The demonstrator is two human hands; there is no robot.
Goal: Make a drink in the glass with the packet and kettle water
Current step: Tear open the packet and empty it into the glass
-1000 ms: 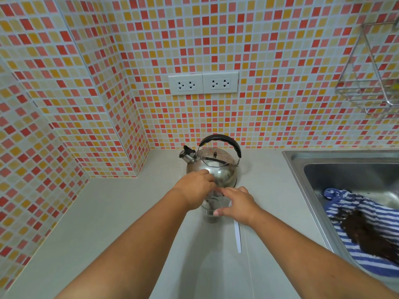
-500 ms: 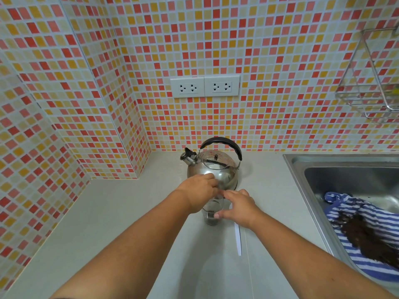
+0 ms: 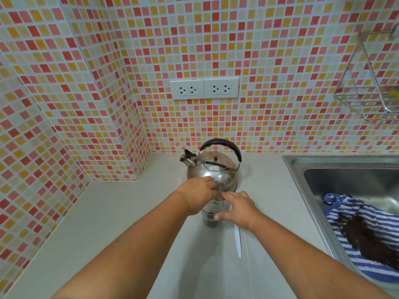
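At the middle of the desk, the glass stands upright just in front of the steel kettle, at six o'clock from it and nearly touching its base. Both hands meet over the rim. The left hand hovers above the mouth of the glass with its fingers curled and pinched together, and the right hand comes in from four o'clock with its thumb against the glass wall. What seems to be the packet is pinched between them, though it is almost wholly hidden, so whether the right fingers clamp it or only steady the glass I cannot tell. The hands sit this high and close probably so the powder drops straight down; a dark layer already lies at the bottom of the glass.

A white strip, perhaps a torn-off piece, lies flat on the desk at five o'clock from the glass, clear of the work. The kettle's spout points toward ten o'clock and its black handle arches free overhead, so a grasp from above looks unobstructed. Open desk spreads toward eight o'clock, up to the tiled wall corner. At three o'clock the sink edge runs close, with a striped cloth in the basin, so any sideways move is safer leftward.
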